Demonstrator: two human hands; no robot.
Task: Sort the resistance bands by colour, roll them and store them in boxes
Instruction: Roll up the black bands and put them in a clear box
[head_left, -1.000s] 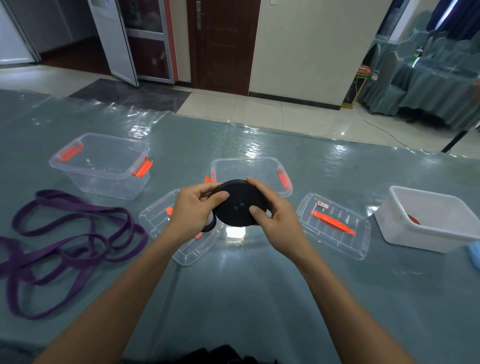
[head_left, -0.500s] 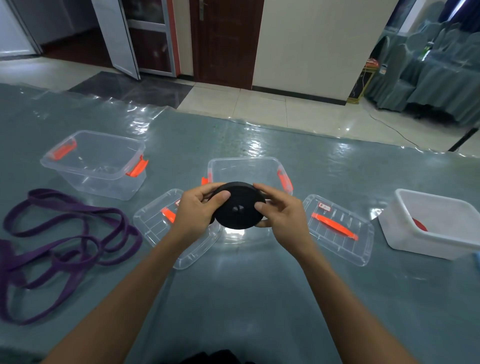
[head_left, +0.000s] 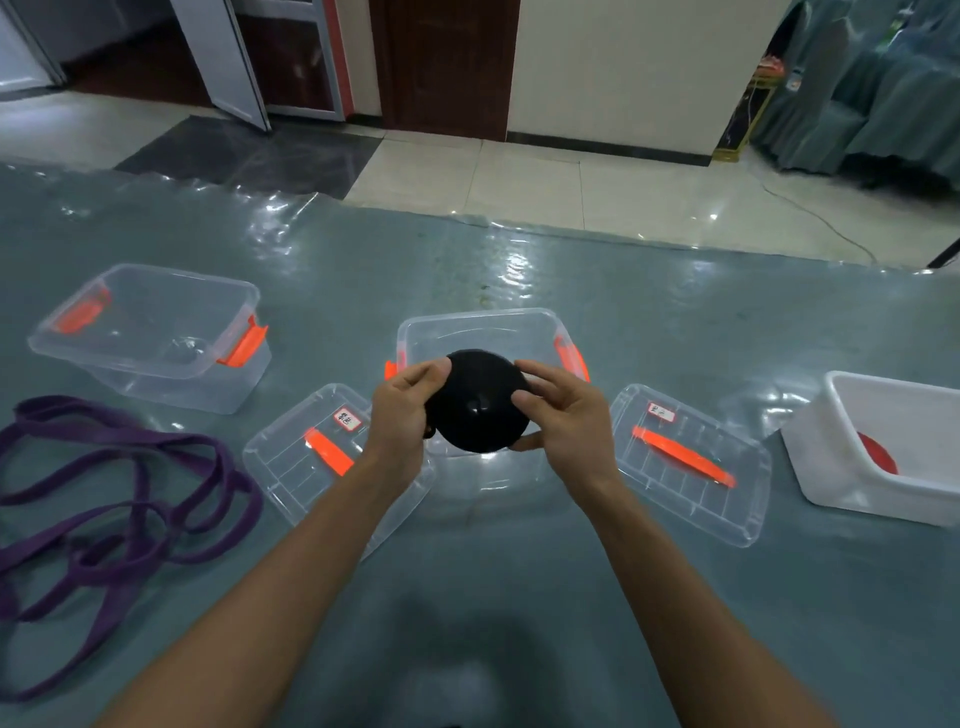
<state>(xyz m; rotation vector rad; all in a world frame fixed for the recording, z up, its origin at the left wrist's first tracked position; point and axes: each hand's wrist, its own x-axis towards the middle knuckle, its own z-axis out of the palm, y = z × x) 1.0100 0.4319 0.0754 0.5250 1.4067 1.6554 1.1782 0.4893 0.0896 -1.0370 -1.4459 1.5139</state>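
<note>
The rolled black resistance band (head_left: 480, 400) is a tight disc, raised just in front of the middle clear box (head_left: 483, 323). Our left hand (head_left: 402, 415) curls round its left edge. Our right hand (head_left: 563, 421) pinches the right edge, thumb on its face. We should pin the outer end so the coil cannot spring, then lower it level into that box. The purple bands (head_left: 130, 478) lie unrolled on the counter (head_left: 519, 597) at left.

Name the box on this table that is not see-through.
The white box at the far right, with something red inside. The left box and the centre box are clear plastic with orange latches.
</note>
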